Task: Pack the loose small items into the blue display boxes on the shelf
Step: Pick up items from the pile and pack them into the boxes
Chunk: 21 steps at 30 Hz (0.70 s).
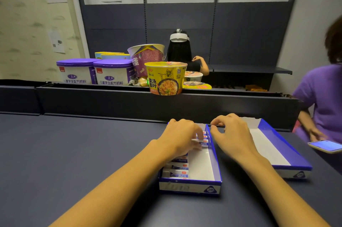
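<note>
Where left fingers point(198, 135) curl — seemingly touching — packets point(178, 168).

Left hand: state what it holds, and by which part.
The left hand has its fingers on a small white-and-blue packet inside the blue display box, touching its top edge; a firm grip cannot be told.

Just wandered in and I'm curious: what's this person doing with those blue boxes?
A person is packing small items into a blue display box on a dark shelf. The left hand grips items in the row along the box's left side; the right hand hovers, curled, over its far right edge. A second blue box to the right looks empty.
</note>
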Available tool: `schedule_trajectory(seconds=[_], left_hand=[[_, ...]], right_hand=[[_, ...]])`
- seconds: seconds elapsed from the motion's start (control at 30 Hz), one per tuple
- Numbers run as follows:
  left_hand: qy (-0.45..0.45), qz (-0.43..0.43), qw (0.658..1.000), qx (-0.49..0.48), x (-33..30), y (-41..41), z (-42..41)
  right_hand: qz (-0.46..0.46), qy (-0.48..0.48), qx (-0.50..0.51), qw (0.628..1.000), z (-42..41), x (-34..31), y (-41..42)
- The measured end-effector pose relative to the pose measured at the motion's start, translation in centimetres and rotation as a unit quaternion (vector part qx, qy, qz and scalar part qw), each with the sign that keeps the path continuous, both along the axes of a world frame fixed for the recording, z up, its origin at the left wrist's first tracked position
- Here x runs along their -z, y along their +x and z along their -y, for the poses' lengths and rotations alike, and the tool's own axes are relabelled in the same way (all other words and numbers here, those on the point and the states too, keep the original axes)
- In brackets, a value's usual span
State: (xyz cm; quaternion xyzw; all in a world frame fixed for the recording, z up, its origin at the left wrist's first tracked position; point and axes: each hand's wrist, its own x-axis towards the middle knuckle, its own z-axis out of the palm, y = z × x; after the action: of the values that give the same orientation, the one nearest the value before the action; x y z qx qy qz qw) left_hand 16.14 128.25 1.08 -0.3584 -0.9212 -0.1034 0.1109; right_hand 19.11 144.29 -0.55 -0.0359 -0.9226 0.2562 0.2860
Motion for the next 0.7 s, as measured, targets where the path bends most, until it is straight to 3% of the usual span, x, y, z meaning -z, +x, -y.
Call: schedule_trajectory(seconds=[0.7], left_hand=[[-0.024,-0.015,0.999,-0.035,-0.12,0.32,-0.47]], right_hand=[[-0.003,0.004,-0.006,1.0,0.01,-0.33,0.27]])
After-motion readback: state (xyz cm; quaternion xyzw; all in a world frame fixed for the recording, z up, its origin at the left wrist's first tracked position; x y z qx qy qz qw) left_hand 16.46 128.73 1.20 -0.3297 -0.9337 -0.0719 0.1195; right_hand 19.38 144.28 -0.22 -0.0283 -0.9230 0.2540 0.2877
